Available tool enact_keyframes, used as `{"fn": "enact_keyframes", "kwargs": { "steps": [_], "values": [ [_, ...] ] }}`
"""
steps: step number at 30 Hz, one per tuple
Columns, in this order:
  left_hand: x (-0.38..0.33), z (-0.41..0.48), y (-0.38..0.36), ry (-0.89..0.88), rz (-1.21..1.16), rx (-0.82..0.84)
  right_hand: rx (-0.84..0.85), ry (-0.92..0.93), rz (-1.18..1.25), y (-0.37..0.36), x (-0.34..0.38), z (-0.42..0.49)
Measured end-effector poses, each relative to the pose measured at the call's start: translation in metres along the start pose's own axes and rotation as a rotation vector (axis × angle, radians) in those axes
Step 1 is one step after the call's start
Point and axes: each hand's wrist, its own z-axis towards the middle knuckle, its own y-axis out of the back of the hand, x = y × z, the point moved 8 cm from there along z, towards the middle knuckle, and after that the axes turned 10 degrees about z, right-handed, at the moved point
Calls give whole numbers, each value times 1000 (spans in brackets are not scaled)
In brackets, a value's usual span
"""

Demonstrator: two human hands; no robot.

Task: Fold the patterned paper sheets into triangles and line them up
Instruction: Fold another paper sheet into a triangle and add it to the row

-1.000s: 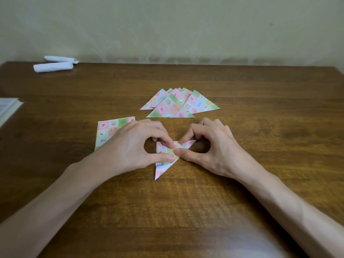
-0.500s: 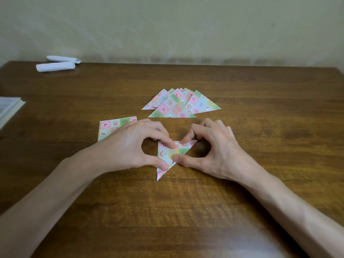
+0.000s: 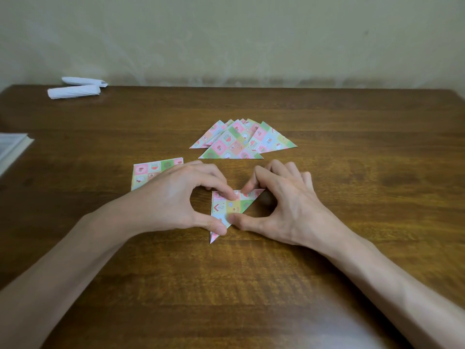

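On the brown surface (image 3: 226,285) nearest me, my forearms lie in from the lower corners, and my hands meet at the triangle (image 3: 227,206), which lies flat with its sharp point toward me. My left hand (image 3: 173,200) pinches it with curled fingers (image 3: 216,181), thumb on the lower tip and index tip on the top edge. My right hand (image 3: 284,205) grips it too, thumb tip on the slanted edge just beside my left thumb, index tip on the top edge touching the left index. Just behind my left hand lie the unfolded sheets (image 3: 148,171), partly hidden by it. Farther off sits the pile (image 3: 239,142) of folded triangles, overlapping in a fan. A book (image 3: 10,147) shows at the left edge, and two white rolls (image 3: 75,88) lie at the far left corner.
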Motion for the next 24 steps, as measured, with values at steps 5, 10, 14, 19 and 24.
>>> {"fn": "enact_keyframes", "kwargs": {
  "steps": [5, 10, 14, 19, 24],
  "values": [
    [1, -1, -1, -5, 5, 37, -12, -1, -49, -3, 2, -2],
    [1, 0, 0, -21, -9, 12, -30, 0, -69, -4, 4, -5],
    [2, 0, -1, -51, -9, 36, -48, 13, -114, -5, 9, -7],
    [6, -2, -2, -41, 15, 102, -81, 28, -197, -6, 18, -13],
    [8, -5, -2, -54, 13, 163, -62, 4, -260, -8, 23, -13]
  ]
}}
